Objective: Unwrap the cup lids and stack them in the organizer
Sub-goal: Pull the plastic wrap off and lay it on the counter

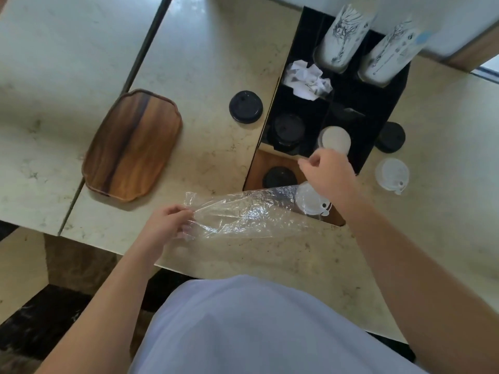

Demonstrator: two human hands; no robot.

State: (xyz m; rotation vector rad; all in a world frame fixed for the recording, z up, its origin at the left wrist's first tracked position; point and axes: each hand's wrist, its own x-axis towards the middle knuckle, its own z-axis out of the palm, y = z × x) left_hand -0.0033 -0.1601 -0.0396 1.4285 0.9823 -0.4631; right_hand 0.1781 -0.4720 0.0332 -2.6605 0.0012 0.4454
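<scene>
Head view: both hands on lid unwrapping at black organizer (383, 147), tabletop (210, 63).
Left hand (166, 224) grip pinched shut on clear plastic wrap (243, 214); right hand (328, 171) grip curled closed above white lid stack (334, 140) at organizer's near edge, contents unclear. Clear lids (310, 198) at wrap mouth. Wooden tray (132, 144) left; open room between.

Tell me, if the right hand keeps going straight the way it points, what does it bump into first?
Probably the white lids stacked in the black organizer; the right hand is just short of them, though depth is hard to judge.
</scene>
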